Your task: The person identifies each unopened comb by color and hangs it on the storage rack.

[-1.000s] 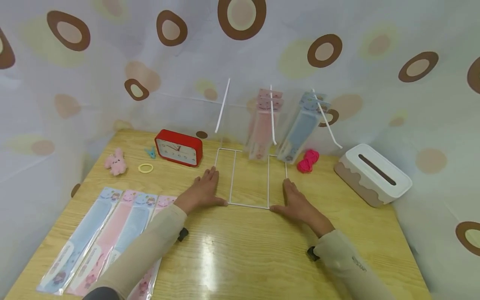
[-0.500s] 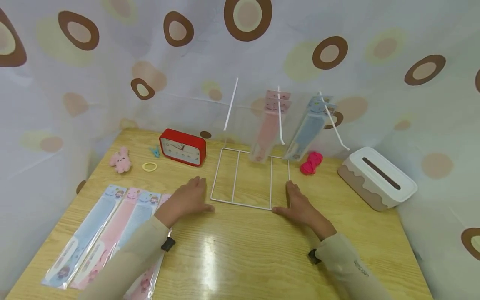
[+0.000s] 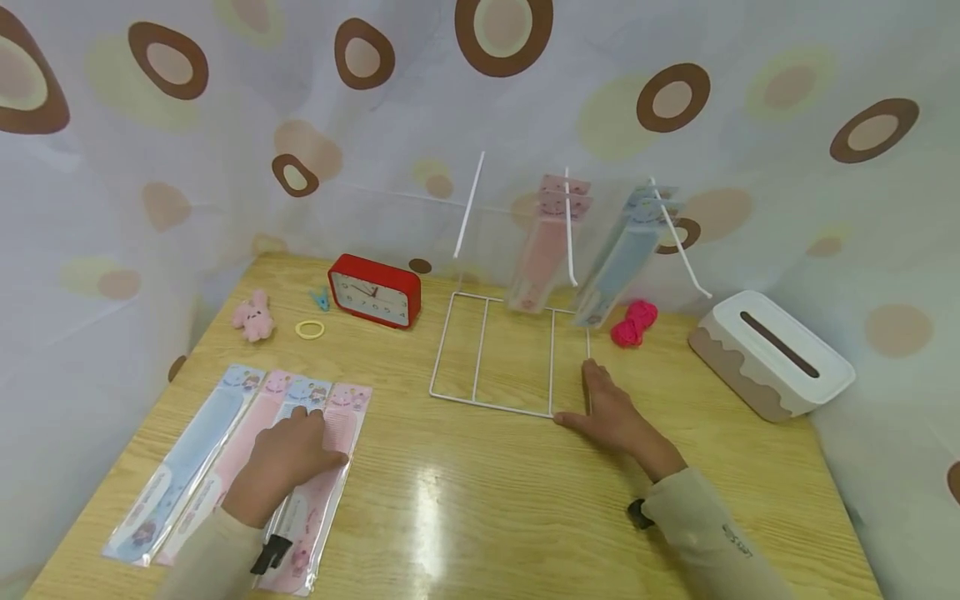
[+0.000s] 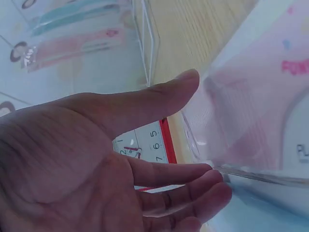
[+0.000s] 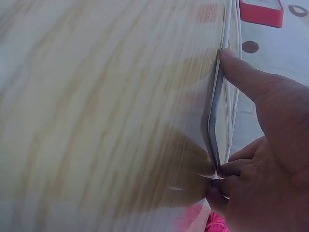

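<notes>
Hidden or unclear: left forearm covers the near part of the rightmost comb pack; the right wrist view is blurred over most of the counter (image 3: 480,500); the fingertips of the left hand (image 3: 288,454) cannot be seen from the head view.

Left hand: lies on the flat comb packs (image 3: 225,450), well to the near left of the wire rack (image 3: 510,354). In the left wrist view the fingers (image 4: 193,181) are nearly straight and close together, thumb held apart above them, tips against the clear wrapper; nothing is pinched.

Right hand (image 3: 611,412): flat on the counter at the rack's near right corner, fingers (image 3: 592,379) straight along the right base wire, thumb touching the front wire. In the right wrist view the thumb lies along the wire and the other fingertips touch it.

Counts: four comb packs flat on the counter, alternating blue and pink. Hanging packs (image 3: 543,250) on the rack's prongs: pink on the middle prong, blue on the right; number per prong cannot be told. Left of the rack: one red clock (image 3: 375,290).
</notes>
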{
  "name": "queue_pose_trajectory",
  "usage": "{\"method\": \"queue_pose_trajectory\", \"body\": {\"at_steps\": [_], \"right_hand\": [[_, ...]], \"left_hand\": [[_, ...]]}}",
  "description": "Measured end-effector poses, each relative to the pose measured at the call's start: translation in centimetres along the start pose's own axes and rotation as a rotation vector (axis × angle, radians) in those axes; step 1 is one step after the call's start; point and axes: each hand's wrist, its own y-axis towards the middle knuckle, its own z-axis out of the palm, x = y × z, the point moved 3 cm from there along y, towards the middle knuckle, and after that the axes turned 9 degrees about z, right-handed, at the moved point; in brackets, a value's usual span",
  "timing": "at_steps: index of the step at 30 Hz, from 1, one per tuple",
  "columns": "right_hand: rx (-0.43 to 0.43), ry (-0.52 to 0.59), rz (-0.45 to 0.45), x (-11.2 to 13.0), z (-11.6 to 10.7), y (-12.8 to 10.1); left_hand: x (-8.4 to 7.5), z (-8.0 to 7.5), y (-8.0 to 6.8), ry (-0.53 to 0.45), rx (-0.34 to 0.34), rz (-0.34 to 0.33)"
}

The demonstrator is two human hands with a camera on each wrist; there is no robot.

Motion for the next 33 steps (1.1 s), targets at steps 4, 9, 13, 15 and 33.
{"method": "queue_pose_trajectory", "body": {"at_steps": [4, 9, 13, 15, 33], "right_hand": [[0.002, -0.007, 0.001, 0.0, 0.0, 0.0], [-0.018, -0.012, -0.013, 0.0, 0.2, 0.0], [-0.023, -0.011, -0.021, 0.0, 0.4, 0.0], [-0.022, -0.011, -0.026, 0.0, 0.4, 0.0], [-0.029, -0.019, -0.006, 0.1, 0.1, 0.2]], "left_hand": [[0.3, 0.3, -0.6, -0.042, 0.002, -0.041], [-0.3, 0.4, -0.6, -0.049, -0.024, -0.075], [-1.0, 0.3, -0.5, -0.036, -0.021, -0.102], [-1.2, 0.3, -0.5, -0.036, -0.020, -0.106], [-0.5, 0.2, 1.2, -0.139, 0.026, -0.056]]}}
